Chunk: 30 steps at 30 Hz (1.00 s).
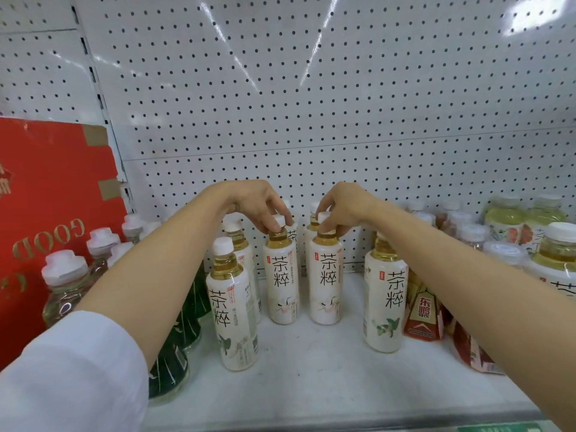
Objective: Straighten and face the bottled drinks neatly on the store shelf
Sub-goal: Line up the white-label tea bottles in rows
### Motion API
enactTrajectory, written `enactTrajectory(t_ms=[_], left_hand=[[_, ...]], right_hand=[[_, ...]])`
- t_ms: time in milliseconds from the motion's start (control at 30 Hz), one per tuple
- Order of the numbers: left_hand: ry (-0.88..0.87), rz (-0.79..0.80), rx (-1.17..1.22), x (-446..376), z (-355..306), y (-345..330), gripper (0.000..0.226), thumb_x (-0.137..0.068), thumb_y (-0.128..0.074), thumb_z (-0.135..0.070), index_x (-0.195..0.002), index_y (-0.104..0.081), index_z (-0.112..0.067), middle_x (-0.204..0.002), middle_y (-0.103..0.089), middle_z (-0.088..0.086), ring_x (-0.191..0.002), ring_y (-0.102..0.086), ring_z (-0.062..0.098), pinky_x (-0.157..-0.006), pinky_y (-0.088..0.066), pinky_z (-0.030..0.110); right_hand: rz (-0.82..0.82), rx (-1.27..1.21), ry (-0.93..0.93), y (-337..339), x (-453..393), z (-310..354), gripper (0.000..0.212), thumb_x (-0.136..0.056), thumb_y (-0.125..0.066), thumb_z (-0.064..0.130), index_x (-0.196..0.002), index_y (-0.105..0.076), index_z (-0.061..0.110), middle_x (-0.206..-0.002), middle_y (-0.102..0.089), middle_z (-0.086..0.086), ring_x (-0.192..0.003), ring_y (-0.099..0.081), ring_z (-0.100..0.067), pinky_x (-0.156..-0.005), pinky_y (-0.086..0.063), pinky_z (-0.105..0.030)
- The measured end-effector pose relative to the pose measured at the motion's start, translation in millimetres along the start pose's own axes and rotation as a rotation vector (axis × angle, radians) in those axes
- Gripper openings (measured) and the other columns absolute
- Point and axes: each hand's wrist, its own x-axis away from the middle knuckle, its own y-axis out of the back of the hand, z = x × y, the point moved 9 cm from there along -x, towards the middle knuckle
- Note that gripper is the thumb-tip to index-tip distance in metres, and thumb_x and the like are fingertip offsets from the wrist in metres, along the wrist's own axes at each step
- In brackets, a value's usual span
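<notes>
Both hands up at the caps, each working one white-labelled tea bottle with amber liquid and a white screw cap. Left hand pinches the cap of the left centre bottle with fingertips and thumb; right hand pinches the cap of the right centre bottle the same way. Cap grip makes sense: likely lets each bottle be spun upright without lifting, so the black characters on the label turn to the aisle. Both labels already read front-on, so probably fine alignment now

The pair stands mid-shelf, near each other but apart, set further back than the bottles either side. A third matching tea bottle sits at 8 o'clock from them, nearer the shelf edge, label turned slightly off; a fourth at 4 o'clock, partly behind the right forearm. Row front is uneven, so judging these still need lining up

White shelf deck bare in front. Clear white-capped bottles and dark green bottles at 9 o'clock, red cardboard carton behind them. Red-orange pouch drink at 3 o'clock. White pegboard back panel at 12
</notes>
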Motion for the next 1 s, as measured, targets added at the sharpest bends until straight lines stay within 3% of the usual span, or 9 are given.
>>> enactTrajectory(t_ms=[167, 267, 367, 467, 533, 600, 700, 800, 1000], left_hand=[[-0.031, 0.024, 0.003, 4.5, -2.8, -3.5, 0.03, -0.083, -0.078, -0.006, -0.112, -0.076, -0.015, -0.098, -0.069, -0.004, -0.107, -0.07, 0.025, -0.091, -0.059, 0.039], [-0.023, 0.051, 0.006, 8.2, -2.3, -3.7, 0.03, -0.084, -0.079, -0.011, -0.112, -0.076, -0.02, -0.101, -0.071, -0.001, -0.099, -0.074, 0.023, -0.09, -0.059, 0.034], [0.003, 0.083, 0.027, 8.5, -1.1, 1.5, 0.035, -0.083, -0.08, -0.029, -0.118, -0.074, -0.025, -0.113, -0.071, 0.001, -0.098, -0.072, 0.014, -0.086, -0.059, 0.025], [-0.063, -0.162, 0.078, -10.5, -5.5, 28.1, 0.038, -0.087, -0.074, -0.041, -0.121, -0.071, -0.024, -0.119, -0.071, -0.002, -0.107, -0.067, 0.011, -0.095, -0.056, 0.031], [-0.059, -0.25, 0.024, -29.3, -2.4, 37.1, 0.044, -0.089, -0.072, -0.04, -0.129, -0.065, -0.025, -0.131, -0.064, 0.0, -0.113, -0.062, 0.017, -0.1, -0.052, 0.036], [0.012, -0.165, -0.111, -50.9, 5.6, 26.5, 0.054, -0.09, -0.071, -0.04, -0.14, -0.055, -0.027, -0.141, -0.055, 0.003, -0.118, -0.059, 0.023, -0.102, -0.049, 0.038], [0.092, -0.036, -0.223, -71.9, 15.4, 7.3, 0.055, -0.09, -0.072, -0.032, -0.142, -0.053, -0.024, -0.14, -0.052, 0.008, -0.113, -0.06, 0.025, -0.1, -0.052, 0.04], [0.063, -0.083, -0.299, -76.6, 12.2, 11.3, 0.038, -0.09, -0.074, -0.026, -0.126, -0.066, -0.018, -0.117, -0.059, 0.004, -0.099, -0.059, 0.023, -0.101, -0.051, 0.042], [0.049, 0.02, -0.235, -60.8, 19.7, 16.0, 0.025, -0.088, -0.076, -0.016, -0.113, -0.072, -0.013, -0.098, -0.07, 0.006, -0.081, -0.073, 0.019, -0.072, -0.06, 0.024]], right_hand=[[-0.027, -0.009, 0.038, -4.4, -5.6, 7.8, 0.046, -0.079, -0.08, 0.01, -0.122, -0.065, 0.007, -0.11, -0.069, -0.01, -0.068, -0.073, -0.023, -0.056, -0.056, -0.022], [-0.002, 0.007, 0.076, -8.5, -7.4, 12.3, 0.039, -0.077, -0.082, 0.012, -0.114, -0.069, 0.01, -0.106, -0.069, -0.012, -0.071, -0.074, -0.024, -0.072, -0.062, -0.034], [0.069, 0.034, 0.108, -12.5, -12.9, 16.5, 0.042, -0.075, -0.083, 0.017, -0.114, -0.068, 0.016, -0.104, -0.069, -0.009, -0.073, -0.073, -0.02, -0.076, -0.062, -0.036], [0.164, -0.024, 0.104, -15.2, -17.4, 13.3, 0.044, -0.076, -0.083, 0.029, -0.116, -0.068, 0.019, -0.099, -0.072, -0.007, -0.078, -0.073, -0.019, -0.078, -0.061, -0.034], [0.05, -0.138, 0.122, -2.0, -24.8, 14.2, 0.042, -0.078, -0.08, 0.039, -0.112, -0.07, 0.017, -0.094, -0.073, -0.005, -0.078, -0.072, -0.017, -0.078, -0.061, -0.034], [-0.141, -0.112, 0.114, 17.7, -34.9, 12.1, 0.045, -0.082, -0.076, 0.041, -0.117, -0.068, 0.014, -0.102, -0.071, -0.004, -0.085, -0.069, -0.016, -0.083, -0.057, -0.032], [-0.053, 0.121, -0.018, 8.7, -51.4, -0.2, 0.055, -0.089, -0.07, 0.034, -0.135, -0.054, 0.009, -0.129, -0.059, -0.009, -0.107, -0.063, -0.026, -0.091, -0.053, -0.035], [0.134, 0.045, -0.12, -11.9, -58.1, -8.1, 0.055, -0.091, -0.068, 0.016, -0.14, -0.047, 0.005, -0.123, -0.063, -0.017, -0.092, -0.071, -0.028, -0.079, -0.06, -0.034], [0.128, 0.024, -0.106, -16.9, -64.0, 3.7, 0.048, -0.091, -0.067, 0.011, -0.134, -0.052, -0.002, -0.119, -0.066, -0.021, -0.084, -0.073, -0.028, -0.059, -0.056, -0.024]])
